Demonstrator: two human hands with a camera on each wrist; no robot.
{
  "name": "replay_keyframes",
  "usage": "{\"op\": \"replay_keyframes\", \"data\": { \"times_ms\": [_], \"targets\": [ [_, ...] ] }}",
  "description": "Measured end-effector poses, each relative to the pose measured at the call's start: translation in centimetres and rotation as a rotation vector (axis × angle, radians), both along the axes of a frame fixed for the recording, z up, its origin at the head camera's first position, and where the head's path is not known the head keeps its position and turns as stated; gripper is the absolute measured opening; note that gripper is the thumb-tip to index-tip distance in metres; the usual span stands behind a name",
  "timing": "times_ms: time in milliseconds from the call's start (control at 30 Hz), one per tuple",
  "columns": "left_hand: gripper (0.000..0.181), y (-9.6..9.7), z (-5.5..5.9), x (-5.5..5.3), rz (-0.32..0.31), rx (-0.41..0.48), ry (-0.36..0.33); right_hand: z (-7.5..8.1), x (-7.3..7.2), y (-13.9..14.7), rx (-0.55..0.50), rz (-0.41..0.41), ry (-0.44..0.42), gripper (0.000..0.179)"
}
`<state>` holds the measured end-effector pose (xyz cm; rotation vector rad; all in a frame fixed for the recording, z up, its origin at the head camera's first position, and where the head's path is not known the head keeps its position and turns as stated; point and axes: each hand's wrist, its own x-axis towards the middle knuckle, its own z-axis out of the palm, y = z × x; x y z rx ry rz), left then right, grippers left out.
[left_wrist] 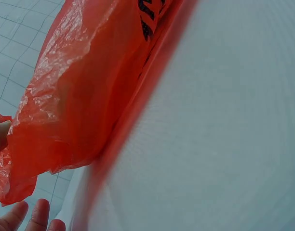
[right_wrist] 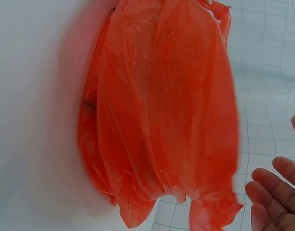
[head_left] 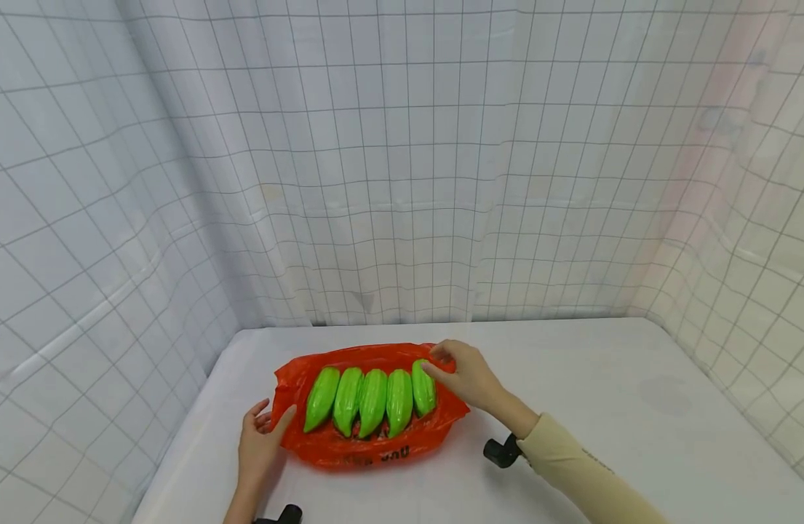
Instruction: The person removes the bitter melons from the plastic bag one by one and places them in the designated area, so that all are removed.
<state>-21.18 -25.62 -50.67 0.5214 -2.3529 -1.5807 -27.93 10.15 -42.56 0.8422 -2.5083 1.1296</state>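
A red plastic bag (head_left: 369,460) with black print lies spread open on the table. Inside, several bright green, glossy, ridged pods (head_left: 373,402) stand side by side in a row; their exact kind is unclear. My left hand (head_left: 256,450) is at the bag's left edge, its thumb against the plastic and its other fingers spread outside. Over the bag's right rim is my right hand (head_left: 470,375), thumb near the rightmost pod. In the right wrist view, the right-hand fingers (right_wrist: 277,192) are loosely bent, apart from the bag, holding nothing.
A white table (head_left: 591,407) spreads beneath the bag. White grid-patterned curtains (head_left: 402,182) hang behind it and on both sides. Black wrist-worn devices show near the right forearm (head_left: 502,453) and the left wrist.
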Motion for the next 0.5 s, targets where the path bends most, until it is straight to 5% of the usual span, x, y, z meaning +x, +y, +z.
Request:
{"op": "replay_keyframes", "data": {
  "times_ms": [167,500],
  "targets": [
    [0.084,-0.02,-0.12,-0.15,-0.009,-0.048,-0.024,0.06,0.13,-0.59,-0.005,0.039,0.039,0.024],
    [0.065,0.25,-0.32,-0.01,-0.014,-0.151,-0.026,-0.72,-0.04,-0.78,0.074,0.005,-0.038,0.030]
  ]
}}
